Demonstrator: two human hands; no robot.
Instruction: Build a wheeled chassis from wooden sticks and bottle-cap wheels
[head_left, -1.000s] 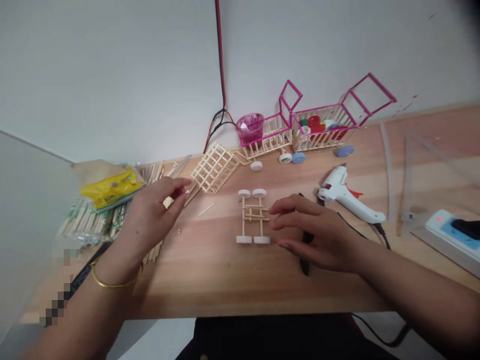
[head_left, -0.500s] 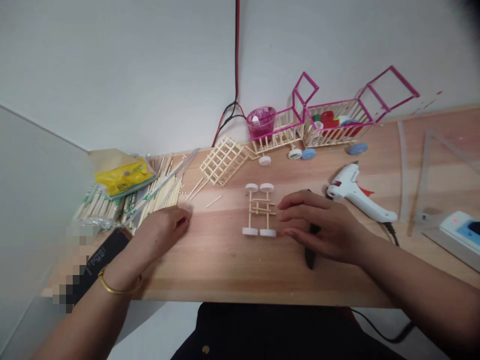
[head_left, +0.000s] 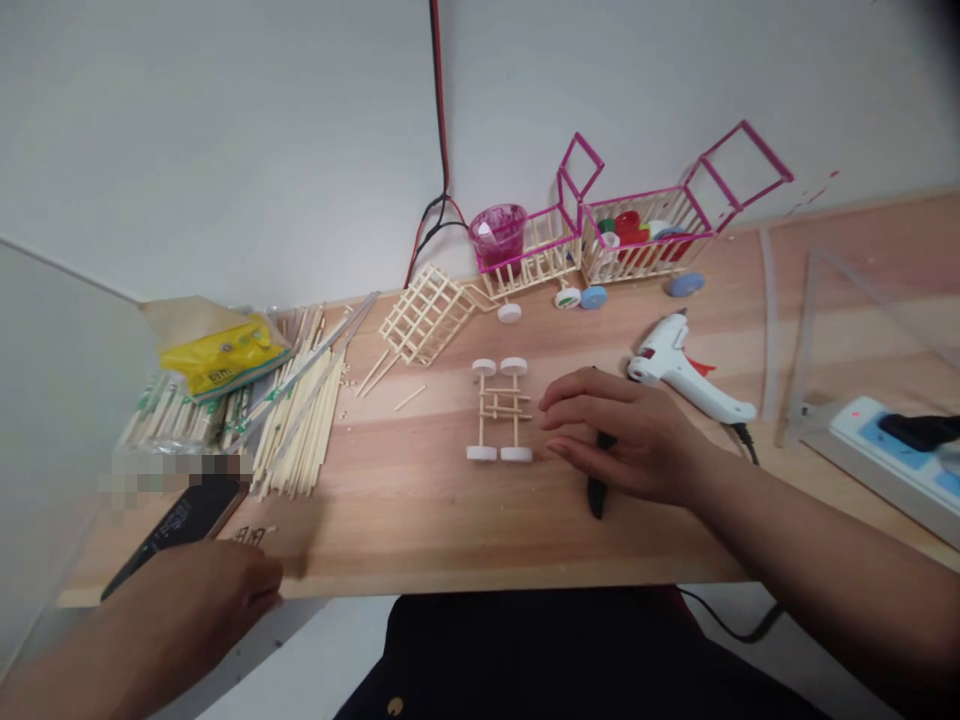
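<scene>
Right of centre, the right hand is loosely open, empty, just beside the wheeled chassis, while lower left the left hand curls, its hold unclear!

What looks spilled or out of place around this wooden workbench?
Small magenta spots mark the white wall at upper right, looking like splashed paint. One short pale wooden stick also lies apart from the piled long pale wooden sticks.

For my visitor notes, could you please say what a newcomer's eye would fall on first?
Probably the two magenta-trimmed stick carts at the back of the table, the right one holding colourful pieces. Next, the white-wheeled stick frame left of the right hand, and the white glue gun beyond that hand.
</scene>
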